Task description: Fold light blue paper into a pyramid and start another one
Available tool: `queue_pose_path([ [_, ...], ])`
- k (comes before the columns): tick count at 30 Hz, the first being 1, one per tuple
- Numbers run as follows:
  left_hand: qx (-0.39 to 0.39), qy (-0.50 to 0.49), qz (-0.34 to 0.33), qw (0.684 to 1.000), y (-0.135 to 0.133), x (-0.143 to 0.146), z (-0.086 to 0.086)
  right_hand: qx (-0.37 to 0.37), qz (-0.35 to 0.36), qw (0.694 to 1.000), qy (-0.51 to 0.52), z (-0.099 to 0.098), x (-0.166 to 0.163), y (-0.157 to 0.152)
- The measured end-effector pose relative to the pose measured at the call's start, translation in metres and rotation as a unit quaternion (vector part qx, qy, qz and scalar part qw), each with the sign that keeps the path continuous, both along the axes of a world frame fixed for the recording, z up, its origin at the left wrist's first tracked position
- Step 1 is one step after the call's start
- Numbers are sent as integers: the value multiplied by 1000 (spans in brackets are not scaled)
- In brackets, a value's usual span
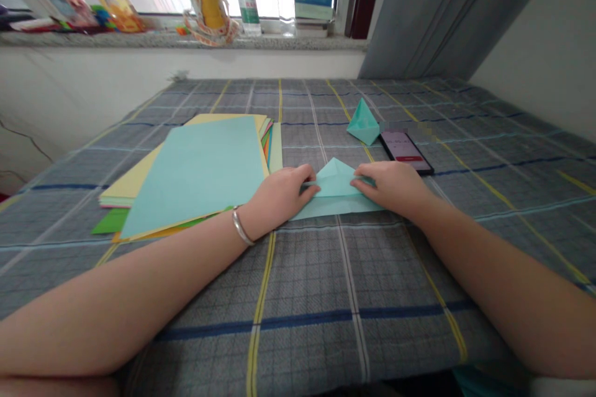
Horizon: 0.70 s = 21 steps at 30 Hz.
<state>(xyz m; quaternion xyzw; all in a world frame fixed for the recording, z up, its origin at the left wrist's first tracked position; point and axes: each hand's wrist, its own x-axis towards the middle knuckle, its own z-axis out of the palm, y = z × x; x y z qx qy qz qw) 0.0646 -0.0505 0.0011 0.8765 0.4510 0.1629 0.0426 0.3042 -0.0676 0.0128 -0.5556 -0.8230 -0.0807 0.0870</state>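
Observation:
A partly folded light-teal paper (336, 185) lies on the grey plaid cloth (326, 285), with a pointed flap at its top. My left hand (279, 196) pinches its left edge, fingers curled together; a silver bangle circles that wrist. My right hand (392, 187) presses on the paper's right side with bent fingers. A finished teal folded paper shape (364, 123) stands a little farther back on the right.
A stack of coloured paper sheets (195, 173), teal on top, lies left of my hands. A phone (406, 151) with a lit screen rests behind my right hand. The windowsill (186, 40) holds bottles and boxes. A grey curtain (447, 12) hangs at right.

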Motion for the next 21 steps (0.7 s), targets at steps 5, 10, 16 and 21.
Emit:
queue_pose_path([
  [5,23,15,-6,1000,1,1,-1,10,23,1000,14,-7,0,7],
  [10,55,46,-14,997,0,4,0,5,43,999,15,-14,0,15],
  [16,57,41,-14,997,1,3,-4,6,20,1000,17,-17,-3,15],
  [21,91,29,-38,995,0,2,-5,-3,17,1000,21,-18,-4,16],
])
